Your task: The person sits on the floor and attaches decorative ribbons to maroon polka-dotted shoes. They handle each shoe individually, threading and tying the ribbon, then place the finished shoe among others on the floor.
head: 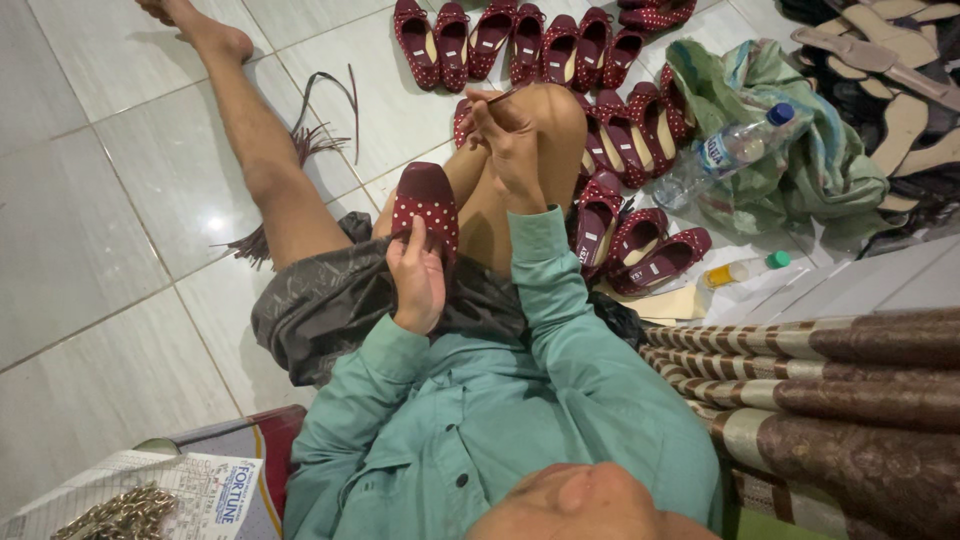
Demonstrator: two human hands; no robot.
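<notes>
Person sits on the tiled floor (90,230), one leg stretched out, other knee raised. Landmark = that raised knee (545,115).

Left hand (418,280) is closed round a dark red flat shoe (428,205) w/ white polka dots, thumb on top, fingers wrapped under the heel end; shoe sits just left of the knee, toe pointing away, resting against the thigh. Right hand (510,140) lies on the knee itself, fingers pinched tight on a thin stick-like tool (500,97), prob. a small brush or applicator; tip is too small to tell.

Handling, as a guess: shoe looks light, fabric upper soft & likely to dent if squeezed, sole stiffer. Best hold seems to be at heel/sole edge, as now, keeping the toe cap free. Cloth surface shouldn't be slippery. Tool is slim & light, needs only a fingertip pinch.

Around: beyond the knee, a row of matching dotted shoes (510,40); more of them (640,245) piled just right of the knee, crowding it closely. Further right, a clear plastic water bottle (730,150) w/ blue cap lies on a green cloth (810,170); a small bottle (740,270) w/ green cap lies nearer. Far right of the knee, a stack of flat insole cut-outs (890,60). Left of the knee, past the straight leg, dark red strips & trimmings (310,140) on the tiles. Striped brown fabric (850,400) near right. Near left, a heap of gold chain trim (120,512) on printed paper.

In the way: the shoe pile right of the knee leaves little room for the right elbow.
</notes>
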